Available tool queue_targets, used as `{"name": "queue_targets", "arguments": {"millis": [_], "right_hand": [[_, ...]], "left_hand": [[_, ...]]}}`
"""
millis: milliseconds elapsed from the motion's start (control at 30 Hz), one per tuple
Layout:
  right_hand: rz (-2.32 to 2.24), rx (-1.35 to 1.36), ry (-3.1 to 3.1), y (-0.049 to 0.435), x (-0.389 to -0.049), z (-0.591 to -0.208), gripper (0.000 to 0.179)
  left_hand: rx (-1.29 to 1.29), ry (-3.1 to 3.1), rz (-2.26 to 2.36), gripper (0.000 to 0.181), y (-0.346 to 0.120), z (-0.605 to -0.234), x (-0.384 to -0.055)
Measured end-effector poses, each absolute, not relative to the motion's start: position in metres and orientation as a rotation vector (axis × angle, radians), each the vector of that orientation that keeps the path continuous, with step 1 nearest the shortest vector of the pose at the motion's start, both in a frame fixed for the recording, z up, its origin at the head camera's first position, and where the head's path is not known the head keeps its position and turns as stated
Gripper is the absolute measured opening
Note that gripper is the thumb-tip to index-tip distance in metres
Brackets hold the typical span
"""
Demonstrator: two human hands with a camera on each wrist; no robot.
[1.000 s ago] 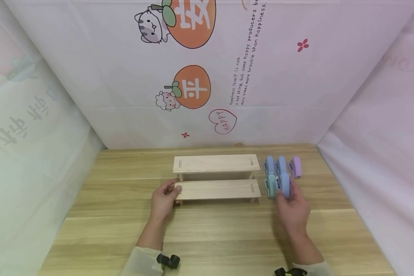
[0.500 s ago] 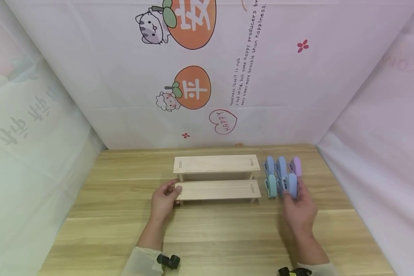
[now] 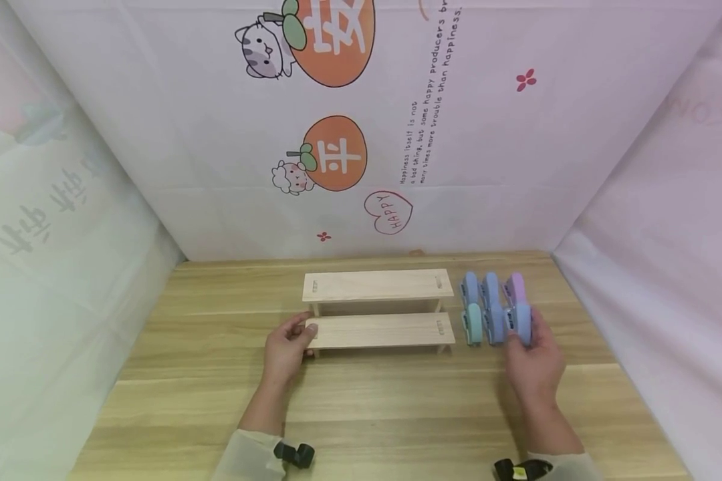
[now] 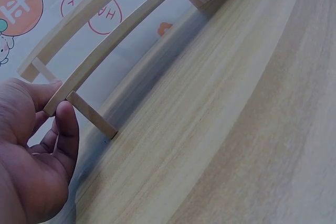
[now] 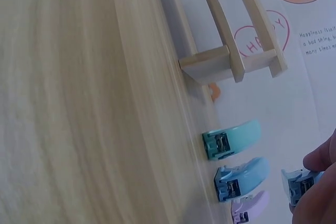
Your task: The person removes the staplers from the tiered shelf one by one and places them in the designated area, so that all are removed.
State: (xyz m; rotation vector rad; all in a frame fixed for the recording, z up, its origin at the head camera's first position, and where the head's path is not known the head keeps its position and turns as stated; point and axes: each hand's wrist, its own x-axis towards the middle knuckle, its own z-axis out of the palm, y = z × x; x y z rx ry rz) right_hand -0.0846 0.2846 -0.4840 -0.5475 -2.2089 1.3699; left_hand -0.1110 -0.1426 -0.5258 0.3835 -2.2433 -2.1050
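Note:
My left hand (image 3: 285, 351) pinches the left end of the front wooden shelf board (image 3: 379, 331). In the left wrist view, the thumb lies on one side of that board and the fingers on the other, beside a short leg (image 4: 93, 115). My right hand (image 3: 535, 364) pinches a light blue plastic clip (image 3: 520, 323) in front of the purple clip (image 3: 515, 288). Left of it stand another blue clip (image 3: 495, 324) and a teal clip (image 3: 472, 324). Two more blue clips (image 3: 469, 287) are behind these. Fingers partly hide the held clip in the right wrist view (image 5: 298, 186).
The higher back board (image 3: 376, 285) of the wooden stand runs behind the front one. A white printed cloth (image 3: 457, 220) rises behind the wood-grain table (image 3: 373, 414), with white cloth sides left and right.
My right hand has moved right with the blue clip, from over the front blue clip to a spot in front of the purple one. The left hand stays on the board.

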Motion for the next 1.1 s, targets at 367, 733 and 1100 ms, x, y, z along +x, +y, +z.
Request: {"name": "queue_targets", "arguments": {"millis": [367,733,1100], "right_hand": [[1.435,-0.66,-2.213,0.303,-0.091,-0.493,0.062],[1.451,-0.692,-2.282,0.311,-0.099,-0.501,0.066],[1.452,-0.73,-2.441,0.321,-0.106,-0.502,0.069]], "left_hand": [[0.387,-2.24,-2.099,0.041,-0.142,-0.529,-0.112],[0.412,-2.247,-2.083,0.039,-0.142,-0.527,-0.113],[0.405,-2.246,-2.104,0.039,-0.143,-0.528,-0.113]]}}
